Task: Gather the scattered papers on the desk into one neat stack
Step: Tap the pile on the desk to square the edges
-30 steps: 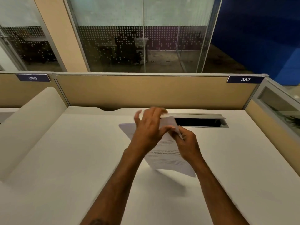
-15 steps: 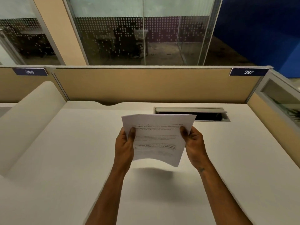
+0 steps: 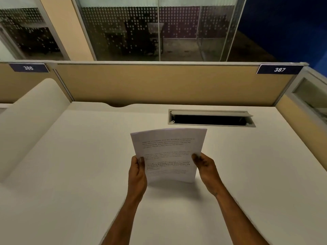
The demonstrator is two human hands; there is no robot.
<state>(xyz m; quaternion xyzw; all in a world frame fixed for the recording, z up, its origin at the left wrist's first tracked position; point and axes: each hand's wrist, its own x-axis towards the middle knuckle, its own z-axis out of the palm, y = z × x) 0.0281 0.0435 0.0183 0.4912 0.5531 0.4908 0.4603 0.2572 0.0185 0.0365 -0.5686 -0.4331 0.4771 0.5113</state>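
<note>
A stack of white printed papers point(image 3: 168, 152) is held upright above the middle of the white desk point(image 3: 79, 156), its printed side facing me. My left hand point(image 3: 137, 174) grips the left edge of the papers with the thumb on the front. On the right edge, my right hand point(image 3: 206, 167) holds them the same way. The sheets bow slightly and their bottom edge hangs a little above the desk. No other loose paper shows on the desk.
A rectangular cable slot point(image 3: 211, 118) with its flap open lies in the desk just behind the papers. A tan partition point(image 3: 159, 84) closes the back, a low rounded divider point(image 3: 30, 121) the left side, and a glazed panel point(image 3: 309, 101) the right.
A second ago both hands were bunched over tilted papers near the slot. They have since moved apart to the two side edges, and the stack now stands upright and squared, facing me.
</note>
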